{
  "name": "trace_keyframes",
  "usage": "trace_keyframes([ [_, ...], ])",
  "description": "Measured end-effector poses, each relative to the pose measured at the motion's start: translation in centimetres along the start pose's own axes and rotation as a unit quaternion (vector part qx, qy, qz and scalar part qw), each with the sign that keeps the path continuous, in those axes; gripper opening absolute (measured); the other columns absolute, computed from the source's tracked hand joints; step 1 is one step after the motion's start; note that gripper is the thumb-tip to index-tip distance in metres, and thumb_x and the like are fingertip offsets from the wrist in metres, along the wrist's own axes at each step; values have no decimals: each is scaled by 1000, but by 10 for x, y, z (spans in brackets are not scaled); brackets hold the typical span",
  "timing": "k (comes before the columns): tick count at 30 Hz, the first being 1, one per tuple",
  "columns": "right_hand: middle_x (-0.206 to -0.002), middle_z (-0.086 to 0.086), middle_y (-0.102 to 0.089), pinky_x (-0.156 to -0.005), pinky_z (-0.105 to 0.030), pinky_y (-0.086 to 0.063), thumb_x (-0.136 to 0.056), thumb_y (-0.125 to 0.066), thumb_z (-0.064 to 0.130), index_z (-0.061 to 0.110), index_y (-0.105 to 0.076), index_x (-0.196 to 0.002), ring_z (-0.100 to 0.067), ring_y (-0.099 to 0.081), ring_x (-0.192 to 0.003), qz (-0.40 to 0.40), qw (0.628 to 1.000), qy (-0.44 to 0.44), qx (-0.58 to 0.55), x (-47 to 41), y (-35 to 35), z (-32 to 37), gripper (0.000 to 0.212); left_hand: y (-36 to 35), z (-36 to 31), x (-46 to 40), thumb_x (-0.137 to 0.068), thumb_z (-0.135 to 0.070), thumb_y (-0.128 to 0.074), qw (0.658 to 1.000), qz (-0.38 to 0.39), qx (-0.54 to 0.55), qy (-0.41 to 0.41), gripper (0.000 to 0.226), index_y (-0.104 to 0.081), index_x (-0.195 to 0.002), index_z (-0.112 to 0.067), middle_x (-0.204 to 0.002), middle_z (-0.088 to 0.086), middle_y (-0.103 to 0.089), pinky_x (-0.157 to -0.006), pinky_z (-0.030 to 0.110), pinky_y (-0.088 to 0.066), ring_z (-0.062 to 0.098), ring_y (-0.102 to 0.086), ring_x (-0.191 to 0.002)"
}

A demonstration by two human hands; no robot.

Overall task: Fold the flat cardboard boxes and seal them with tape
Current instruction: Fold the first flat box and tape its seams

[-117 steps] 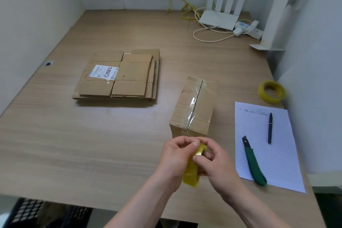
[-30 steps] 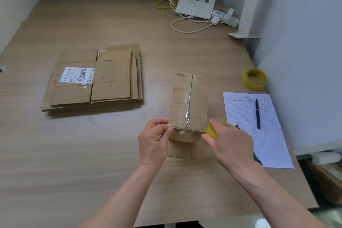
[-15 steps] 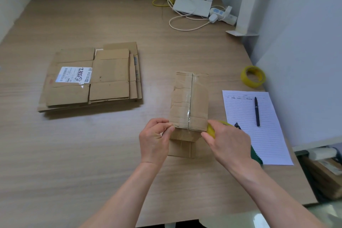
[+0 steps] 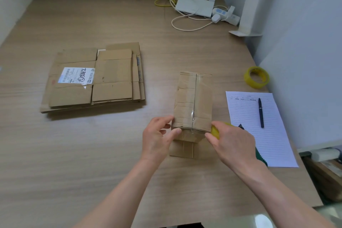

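A: Nearest?
B: Left hand, fingers curled, pinches the folded box's near corner; right hand grips a yellow tape roll at its other corner.
A: Beyond?
B: Creased brown box mid-table, glossy clear seam. Flat cardboard stack far left.

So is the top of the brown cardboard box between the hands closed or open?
Closed: the brown cardboard box's top flaps lie flat, meeting along a centre seam covered by clear tape.

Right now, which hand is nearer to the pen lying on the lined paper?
Right. The right hand holds a yellow tape roll at the folded box's near right corner, beside the paper; the pen lies just beyond. The left hand is across the box.
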State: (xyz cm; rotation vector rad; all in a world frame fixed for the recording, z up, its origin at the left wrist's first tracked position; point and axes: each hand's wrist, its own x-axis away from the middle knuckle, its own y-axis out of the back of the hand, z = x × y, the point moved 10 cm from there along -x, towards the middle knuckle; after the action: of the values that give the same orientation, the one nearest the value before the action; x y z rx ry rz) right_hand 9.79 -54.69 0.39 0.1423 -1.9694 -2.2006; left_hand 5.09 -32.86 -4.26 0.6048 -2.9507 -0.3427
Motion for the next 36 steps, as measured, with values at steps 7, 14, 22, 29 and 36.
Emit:
trace_keyframes([
  [7,-89,5,-70,-62,-32,-38,-87,-59,58,36,-61,-113,-24,-63,-86,31,998,5,-63,-6,-8,-6,34,-4,2,-11,-74,1,-81,999,19,18,30,32,-68,-80,-28,-91,6,-69,-74,24,-52,5,-63,-73],
  [14,-106,14,-69,-78,-21,-49,-67,-72,33,45,-37,-145,3,-63,-95,252,934,4,-252,-6,-33,-24,86,-11,5,-17,-75,8,-76,990,54,74,104,25,-64,-77,-13,-82,2,-65,-78,28,-50,14,-60,-78],
  [22,-116,3,-62,-81,-34,-46,-89,-57,43,43,-16,-153,-22,-55,-111,209,974,92,-7,-26,-23,-20,76,-15,18,-17,-77,5,-74,983,54,69,161,25,-65,-74,-18,-78,7,-68,-75,40,-54,20,-62,-73],
  [29,-100,11,-65,-84,-34,-53,-88,-59,42,40,-45,-139,-12,-60,-73,248,955,62,-148,-24,-37,-18,53,-14,6,-25,-79,11,-69,983,84,56,157,25,-63,-83,-13,-79,8,-64,-67,31,-51,17,-58,-69],
  [36,-103,3,-69,-82,-39,-55,-86,-65,37,36,-52,-135,-24,-66,-91,203,946,43,-251,-12,-43,-13,50,-13,-2,-52,-77,-2,-78,983,96,-24,157,35,-59,-102,-17,-97,3,-68,-66,32,-49,19,-62,-79],
])
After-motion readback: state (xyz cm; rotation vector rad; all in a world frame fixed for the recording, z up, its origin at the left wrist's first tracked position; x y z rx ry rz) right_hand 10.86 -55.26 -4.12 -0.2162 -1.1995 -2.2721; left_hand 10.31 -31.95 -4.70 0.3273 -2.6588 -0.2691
